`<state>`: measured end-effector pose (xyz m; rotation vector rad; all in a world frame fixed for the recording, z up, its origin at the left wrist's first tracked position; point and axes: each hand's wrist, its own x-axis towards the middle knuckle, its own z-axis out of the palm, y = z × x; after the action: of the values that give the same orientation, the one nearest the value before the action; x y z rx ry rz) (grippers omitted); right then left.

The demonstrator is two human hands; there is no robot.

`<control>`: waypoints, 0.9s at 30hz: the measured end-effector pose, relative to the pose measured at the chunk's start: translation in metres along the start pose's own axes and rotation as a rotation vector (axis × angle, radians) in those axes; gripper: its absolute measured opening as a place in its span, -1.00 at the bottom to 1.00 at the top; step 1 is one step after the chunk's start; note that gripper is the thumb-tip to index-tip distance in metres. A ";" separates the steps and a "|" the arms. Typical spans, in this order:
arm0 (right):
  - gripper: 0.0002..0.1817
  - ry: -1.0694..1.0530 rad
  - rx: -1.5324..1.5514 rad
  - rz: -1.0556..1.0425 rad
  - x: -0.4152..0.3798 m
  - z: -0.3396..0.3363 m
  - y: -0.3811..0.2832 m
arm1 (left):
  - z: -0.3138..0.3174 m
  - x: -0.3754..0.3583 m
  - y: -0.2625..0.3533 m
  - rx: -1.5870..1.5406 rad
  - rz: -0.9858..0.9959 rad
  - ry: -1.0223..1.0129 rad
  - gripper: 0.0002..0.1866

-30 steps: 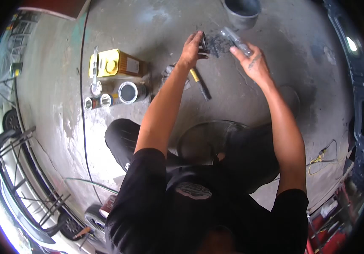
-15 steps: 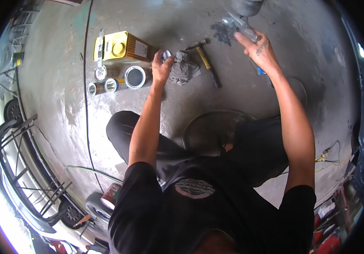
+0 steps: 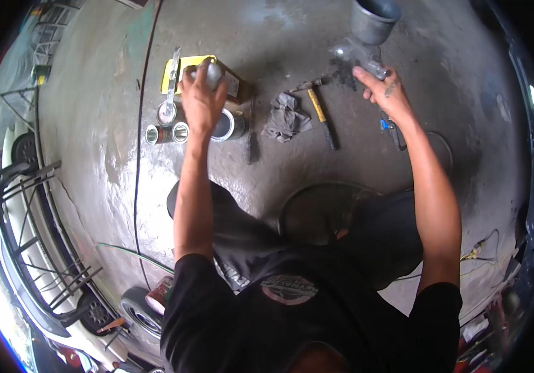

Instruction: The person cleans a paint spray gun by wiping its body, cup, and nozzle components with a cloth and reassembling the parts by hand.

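My right hand (image 3: pixel 391 93) is wrapped round the handle of a spray gun (image 3: pixel 366 59), held up at the upper right. Its grey metal cup (image 3: pixel 376 22) has its open mouth showing. My left hand (image 3: pixel 202 105) is curled round a grey, rounded lid (image 3: pixel 213 76), over a yellow rectangular tin (image 3: pixel 233 81). A flat metal strip (image 3: pixel 171 81) lies across the tin's left side. Just below stand several round cans, among them a larger dark-filled can (image 3: pixel 233 126), partly hidden by my wrist.
A crumpled grey rag (image 3: pixel 287 118) and a hammer (image 3: pixel 320 112) lie mid-floor, with a flat dark tool (image 3: pixel 251 140) left of them. A hose (image 3: pixel 317 185) loops before my legs. A dark cable (image 3: pixel 141 137) crosses the left floor. A wheel (image 3: pixel 139 311) lies lower left.
My left hand has moved left with the lid, from beside the rag to over the yellow tin. The spray gun's cup has come lower in view, showing its open mouth.
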<state>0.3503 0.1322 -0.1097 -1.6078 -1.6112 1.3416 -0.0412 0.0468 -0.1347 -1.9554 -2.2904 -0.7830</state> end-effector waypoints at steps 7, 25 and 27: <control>-0.47 -0.141 -0.199 -0.157 -0.013 0.048 0.021 | -0.016 0.028 -0.057 0.170 0.192 -0.223 -0.31; -0.48 -0.252 -0.508 -0.315 0.049 0.168 0.055 | -0.011 0.074 -0.098 0.258 0.411 -0.564 0.38; -0.48 -0.241 -0.505 -0.321 0.054 0.175 0.053 | -0.011 0.076 -0.103 0.226 0.420 -0.583 0.38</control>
<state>0.2123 0.1231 -0.2403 -1.3896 -2.3852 1.0401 -0.1558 0.1036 -0.1359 -2.6572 -1.9398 0.0954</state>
